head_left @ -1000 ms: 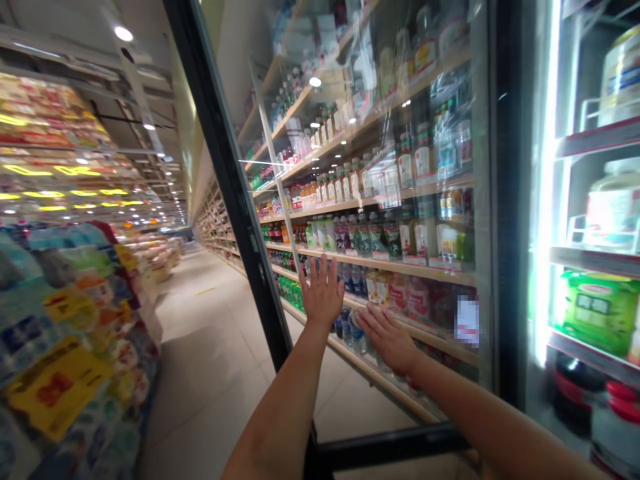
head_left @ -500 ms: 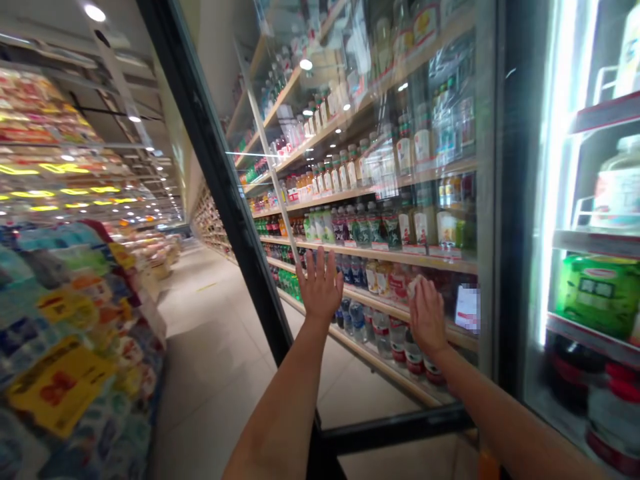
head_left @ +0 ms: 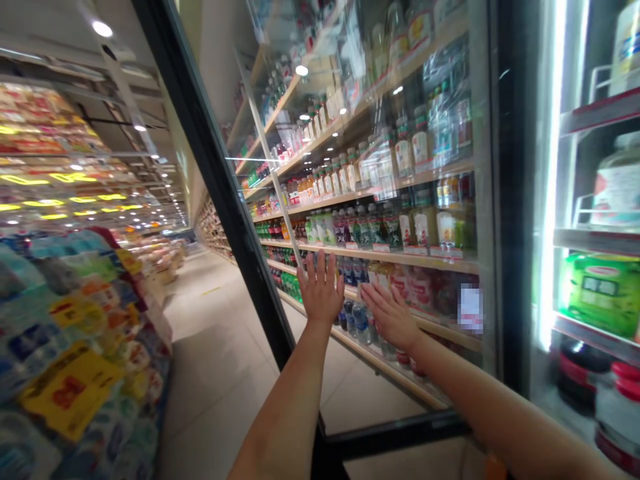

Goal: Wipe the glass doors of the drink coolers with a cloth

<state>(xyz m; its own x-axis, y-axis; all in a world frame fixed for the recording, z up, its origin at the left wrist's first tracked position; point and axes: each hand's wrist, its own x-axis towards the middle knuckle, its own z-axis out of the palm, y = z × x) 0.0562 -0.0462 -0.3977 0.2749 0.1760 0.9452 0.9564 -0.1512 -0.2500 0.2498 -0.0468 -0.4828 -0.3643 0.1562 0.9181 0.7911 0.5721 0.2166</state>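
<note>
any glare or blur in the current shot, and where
Head view: round white light spots shine across the glass door; head view, right: the strip light is glaringly bright; head view, left: the stacked goods look smeared.

Glare on glass door (head_left: 360, 213) (left blurry)

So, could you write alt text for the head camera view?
A person's left hand, fingers spread, and right hand appear to lie flat against a black-framed glass door. Bottles show through it, with brightly lit shelves to the right and an aisle left.
</note>
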